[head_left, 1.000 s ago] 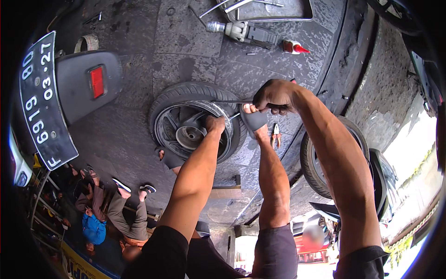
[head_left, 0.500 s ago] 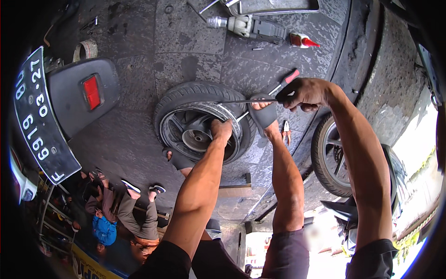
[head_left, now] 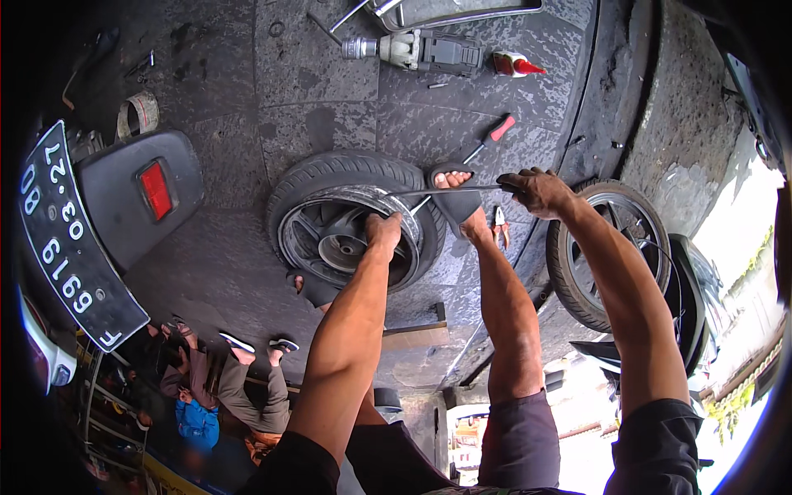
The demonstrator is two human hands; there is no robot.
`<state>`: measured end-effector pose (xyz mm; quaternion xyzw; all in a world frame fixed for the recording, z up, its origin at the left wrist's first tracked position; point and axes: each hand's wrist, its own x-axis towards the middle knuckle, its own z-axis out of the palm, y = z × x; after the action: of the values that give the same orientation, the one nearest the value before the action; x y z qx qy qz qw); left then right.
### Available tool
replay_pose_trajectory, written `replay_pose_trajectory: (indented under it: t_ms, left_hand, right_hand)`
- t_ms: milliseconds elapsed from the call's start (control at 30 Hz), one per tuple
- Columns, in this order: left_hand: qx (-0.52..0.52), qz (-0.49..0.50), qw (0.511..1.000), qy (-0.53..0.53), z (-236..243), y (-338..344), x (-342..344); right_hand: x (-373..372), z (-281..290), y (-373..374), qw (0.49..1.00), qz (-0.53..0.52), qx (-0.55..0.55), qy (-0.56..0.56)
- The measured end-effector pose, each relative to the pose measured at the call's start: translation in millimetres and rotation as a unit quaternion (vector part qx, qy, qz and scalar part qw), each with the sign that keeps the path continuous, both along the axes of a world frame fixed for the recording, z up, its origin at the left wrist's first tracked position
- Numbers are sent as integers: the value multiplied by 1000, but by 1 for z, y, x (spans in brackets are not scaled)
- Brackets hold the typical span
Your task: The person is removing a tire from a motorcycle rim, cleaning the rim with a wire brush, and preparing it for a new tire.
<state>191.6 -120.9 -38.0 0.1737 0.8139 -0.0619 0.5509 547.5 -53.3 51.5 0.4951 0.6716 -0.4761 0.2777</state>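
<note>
A motorcycle wheel [head_left: 307, 257] lies on the floor, its black tyre [head_left: 330, 169] partly off the rim. My left hand [head_left: 384, 233] is closed over the rim's right side. With my right hand [head_left: 540, 194] I grip a thin dark tyre lever [head_left: 478, 189]; its far end reaches the rim beside the tyre. A second metal rod with a red handle [head_left: 502, 128] runs under my sandalled foot [head_left: 454, 194] to the rim. The foot rests at the tyre's right edge. Fingertips of both hands are partly hidden.
Pliers [head_left: 500, 228] lie right of my foot. Beyond the wheel are an impact wrench [head_left: 433, 52], a red-tipped bottle [head_left: 516, 64] and a metal tray [head_left: 462, 12]. A grey fender with a plate [head_left: 74, 239] stands left, another wheel [head_left: 569, 272] right. People sit at lower left.
My right hand has come down toward me with the lever, uncovering the red handle. My left hand stays on the rim. The whole view has shifted slightly.
</note>
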Motion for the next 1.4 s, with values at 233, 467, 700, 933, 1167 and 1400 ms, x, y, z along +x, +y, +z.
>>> replay_pose_trajectory:
  t_ms: [233, 467, 700, 933, 1167, 1400]
  left_hand:
    - [22, 2, 1000, 7, -18, -2, -13]
    - [-76, 123, 989, -39, 7, 5, 41]
    - [-78, 95, 992, -4, 7, 21, 17]
    - [-41, 115, 993, -11, 13, 15, 14]
    - [-46, 135, 990, 12, 5, 27, -6]
    - [-90, 103, 990, -27, 16, 38, 12]
  right_hand:
    - [-3, 85, -20, 960, -173, -116, 187]
    - [-105, 188, -98, 606, -659, -438, -77]
    - [-145, 183, -146, 418, -786, -452, -48]
    - [-213, 179, -145, 268, -858, -435, -43]
    - [-300, 169, -135, 266, -904, -316, -111]
    - [-314, 139, -166, 342, -900, -223, -150]
